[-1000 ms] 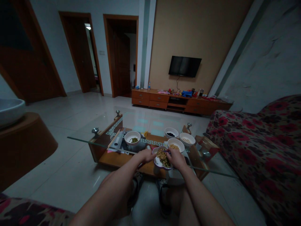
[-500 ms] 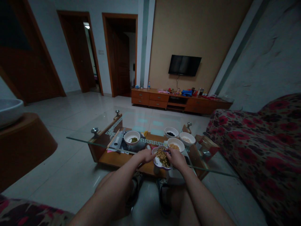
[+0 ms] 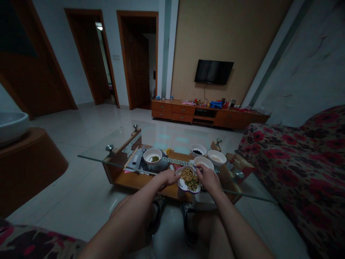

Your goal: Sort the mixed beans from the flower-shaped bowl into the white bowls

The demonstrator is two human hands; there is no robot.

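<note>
My left hand (image 3: 171, 177) grips the left rim of a purple-edged white bowl (image 3: 183, 186) that holds tan soybeans and green beans. Over that bowl's right rim, my right hand (image 3: 208, 177) is closed round a small purple spoon (image 3: 195, 167), mostly hidden by the fingers. Just behind this hand stands a white bowl (image 3: 207, 160), its contents largely covered by the hand. Farther back are a bowl of black beans (image 3: 198, 146) and a bowl of pale pieces (image 3: 217, 162). To the left sits a white bowl with green beans (image 3: 152, 154).
The bowls stand on a glass coffee table (image 3: 97, 153) with a wooden lower shelf. Chopsticks (image 3: 131, 157) lie at the left. A box (image 3: 239, 166) stands near the flowered sofa (image 3: 285, 154) on the right. A low TV cabinet (image 3: 183, 112) lines the far wall.
My right hand has moved right and slightly up, from over the mixed beans to the rim beside the white bowl. My left hand still holds the purple-edged bowl. The view has shifted slightly.
</note>
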